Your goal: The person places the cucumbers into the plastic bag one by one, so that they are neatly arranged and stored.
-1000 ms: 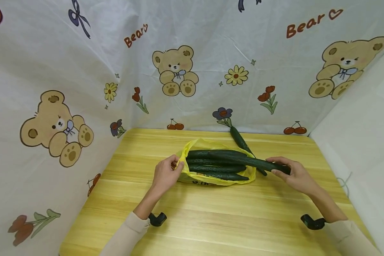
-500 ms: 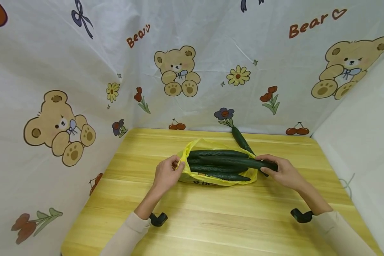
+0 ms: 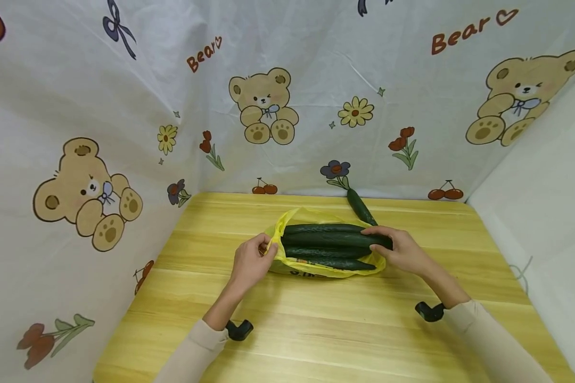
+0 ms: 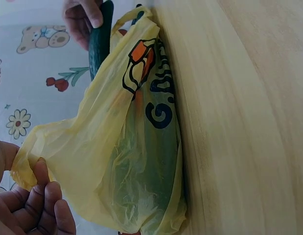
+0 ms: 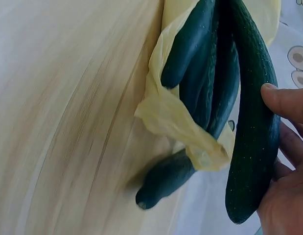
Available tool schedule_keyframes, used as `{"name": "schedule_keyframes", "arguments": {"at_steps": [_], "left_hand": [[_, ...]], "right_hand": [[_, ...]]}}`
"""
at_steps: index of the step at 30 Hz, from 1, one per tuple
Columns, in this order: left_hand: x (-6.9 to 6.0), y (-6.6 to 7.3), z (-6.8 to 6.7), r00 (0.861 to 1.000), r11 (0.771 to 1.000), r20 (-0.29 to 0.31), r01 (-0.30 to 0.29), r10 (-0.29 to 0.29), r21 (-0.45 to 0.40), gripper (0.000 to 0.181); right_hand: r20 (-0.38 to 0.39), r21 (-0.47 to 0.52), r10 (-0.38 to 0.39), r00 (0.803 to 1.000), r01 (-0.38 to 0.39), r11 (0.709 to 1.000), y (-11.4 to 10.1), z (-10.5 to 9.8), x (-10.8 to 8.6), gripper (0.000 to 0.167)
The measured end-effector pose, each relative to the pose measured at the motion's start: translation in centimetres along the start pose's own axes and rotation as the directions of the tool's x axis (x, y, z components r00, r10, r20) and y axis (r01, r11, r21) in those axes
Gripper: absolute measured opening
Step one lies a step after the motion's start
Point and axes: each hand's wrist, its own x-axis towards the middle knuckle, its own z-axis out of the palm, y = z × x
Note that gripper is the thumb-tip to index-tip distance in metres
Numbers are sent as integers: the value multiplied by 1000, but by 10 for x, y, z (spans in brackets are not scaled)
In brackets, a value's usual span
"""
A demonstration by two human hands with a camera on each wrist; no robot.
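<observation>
A yellow plastic bag (image 3: 287,266) lies on its side with its mouth open, holding several dark green cucumbers (image 3: 335,263). My left hand (image 3: 253,260) pinches the bag's rim at the left end; the left wrist view shows the thin film (image 4: 68,142) drawn up between thumb and fingers. My right hand (image 3: 402,250) grips one cucumber (image 5: 254,117) near its end, thumb on one side and fingers on the other. That cucumber lies over the others, its far end inside the bag. Another cucumber (image 3: 359,206) lies outside, behind the bag; its near end shows in the right wrist view.
The wood-grain table (image 3: 316,324) extends in front of the bag and to both sides. A white bear-print curtain (image 3: 311,143) stands behind and at the left, and a plain white wall (image 3: 556,213) stands at the right.
My right hand has moved left, sliding the gripped cucumber further into the bag. The left hand keeps its hold on the rim, almost still.
</observation>
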Motion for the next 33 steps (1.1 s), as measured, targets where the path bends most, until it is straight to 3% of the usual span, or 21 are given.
{"name": "schedule_keyframes", "arguments": {"at_steps": [8, 18, 24, 33], "left_hand": [[2, 0, 0, 1000, 1000, -9, -1, 1, 4, 14], [2, 4, -3, 1000, 1000, -16, -2, 2, -4, 13], [2, 5, -4, 1000, 1000, -15, -10, 10, -4, 14], [2, 5, -3, 1000, 1000, -11, -11, 11, -3, 14]], "right_hand": [[9, -38, -25, 1000, 25, 999, -6, 17, 19, 39], [87, -91, -37, 996, 45, 995, -12, 41, 43, 42], [58, -102, -36, 998, 42, 994, -12, 44, 41, 41], [-44, -75, -36, 998, 32, 997, -10, 39, 41, 34]]}}
